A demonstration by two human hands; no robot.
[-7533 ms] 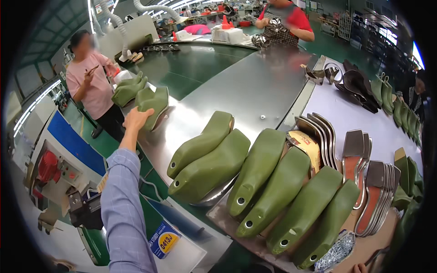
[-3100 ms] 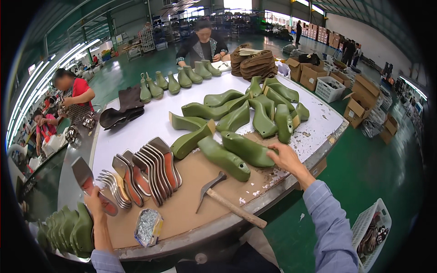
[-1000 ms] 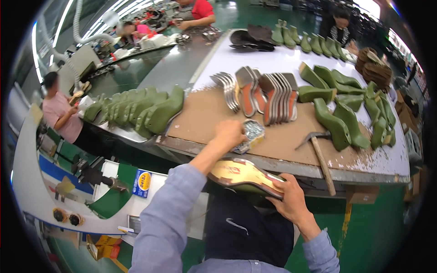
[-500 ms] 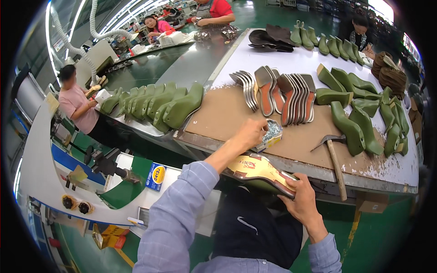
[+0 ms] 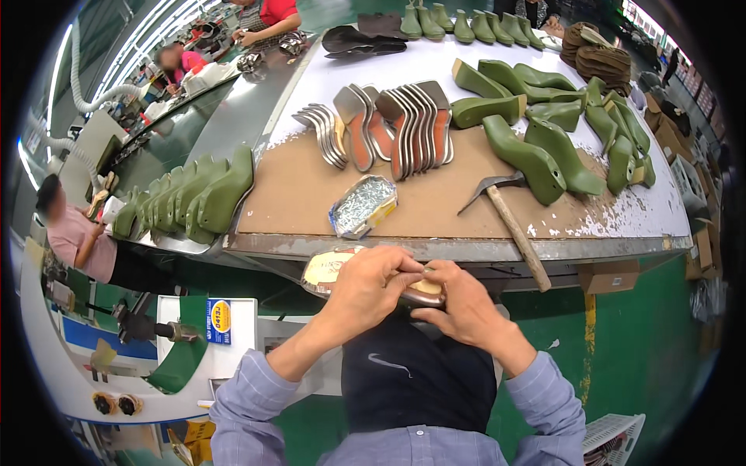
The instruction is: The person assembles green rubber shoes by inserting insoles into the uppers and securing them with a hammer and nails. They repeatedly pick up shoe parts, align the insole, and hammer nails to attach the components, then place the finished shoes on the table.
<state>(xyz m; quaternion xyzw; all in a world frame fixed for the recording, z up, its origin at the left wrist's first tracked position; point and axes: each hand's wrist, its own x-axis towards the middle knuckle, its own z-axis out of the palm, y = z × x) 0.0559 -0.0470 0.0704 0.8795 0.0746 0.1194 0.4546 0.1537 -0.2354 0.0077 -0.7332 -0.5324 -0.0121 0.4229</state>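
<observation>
Over my lap lies a shoe last sole-side up, with a pale yellow and brown insole [image 5: 327, 269] on its underside and a dark rim. My right hand [image 5: 460, 304] grips its right end, thumb at the near side and fingers across the top. Above the insole my left hand [image 5: 368, 286] is closed in a pinch, its fingertips meeting those of my right hand. Whatever is between them is too small to make out. Just beyond, on the bench, an opened box of small silvery tacks [image 5: 368, 203] stands near the edge.
A hammer [image 5: 509, 229] with a wooden handle juts over the bench edge [image 5: 435, 248]. Behind the tacks stand several curved insoles [image 5: 412, 128]. Green shoe lasts [image 5: 522, 158] lie at right, others [image 5: 221, 194] at left. Co-workers are at the far left and back.
My left hand has come from the tack box down to the insole. My right hand has shifted to meet it, and the view has swung to the right.
</observation>
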